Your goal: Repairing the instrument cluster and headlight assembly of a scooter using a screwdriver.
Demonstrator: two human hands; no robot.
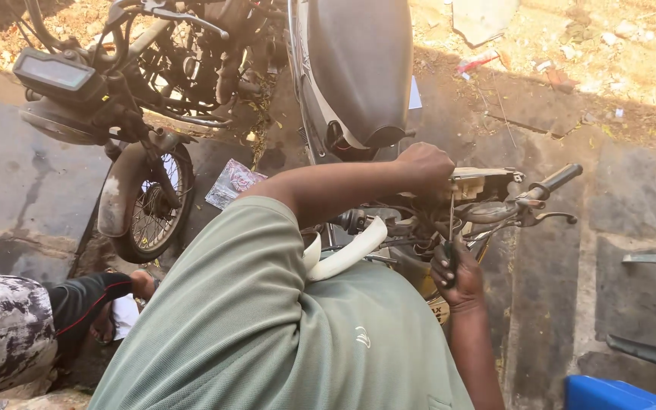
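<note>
My left hand (427, 168) reaches across my body and is closed on the top of a beige housing (484, 184) at the middle of a motorcycle's handlebar. Just below, my right hand (455, 275) is shut on the dark handle of a thin screwdriver (451, 220). Its shaft points straight up towards the housing and my left hand. The black handlebar grip (559, 178) and the brake lever (550, 217) stick out to the right. A white curved part (347, 254) lies against my green shirt.
The motorcycle's black seat (358, 68) fills the top centre. A second bike stands at the left with its front wheel (149, 209) and instrument panel (55, 74). Another person's leg and foot (127, 292) are at lower left. Metal bars (654, 260) and a blue object (616, 395) lie at right.
</note>
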